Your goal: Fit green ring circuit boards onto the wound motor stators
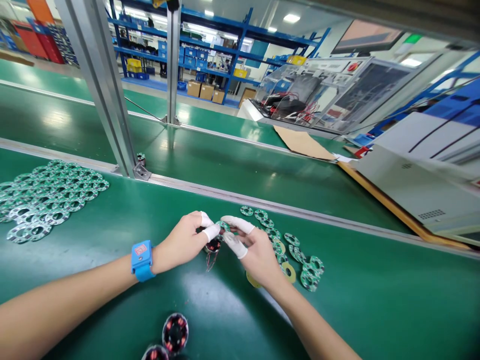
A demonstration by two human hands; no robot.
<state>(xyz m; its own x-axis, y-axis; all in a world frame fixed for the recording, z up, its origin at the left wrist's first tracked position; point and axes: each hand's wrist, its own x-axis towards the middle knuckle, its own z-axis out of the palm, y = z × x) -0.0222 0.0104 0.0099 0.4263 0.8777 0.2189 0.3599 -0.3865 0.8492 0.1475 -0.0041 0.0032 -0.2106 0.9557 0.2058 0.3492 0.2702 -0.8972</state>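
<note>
A small green ring-shaped circuit board (222, 226) is pinched between my two hands over the green bench. My left hand (183, 242), in white finger cots and with a blue wrist strap (142, 260), closes thumb and finger on the board's left side. From the right, my right hand (260, 252), also in white finger cots, grips the other side. Just under the fingers is a motor stator with copper windings (213, 245), thin wires hanging from it; whether a finger holds it I cannot tell. Two more copper-wound stators (175, 333) stand on the bench nearer to me.
Many ring boards (56, 192) lie in overlapping rows at left. Loose ring boards (312, 272) and yellow rings (288, 271) lie beside my right hand. A metal post (101, 90) rises from the rail (210, 194) behind. Grey equipment (420, 187) stands at right.
</note>
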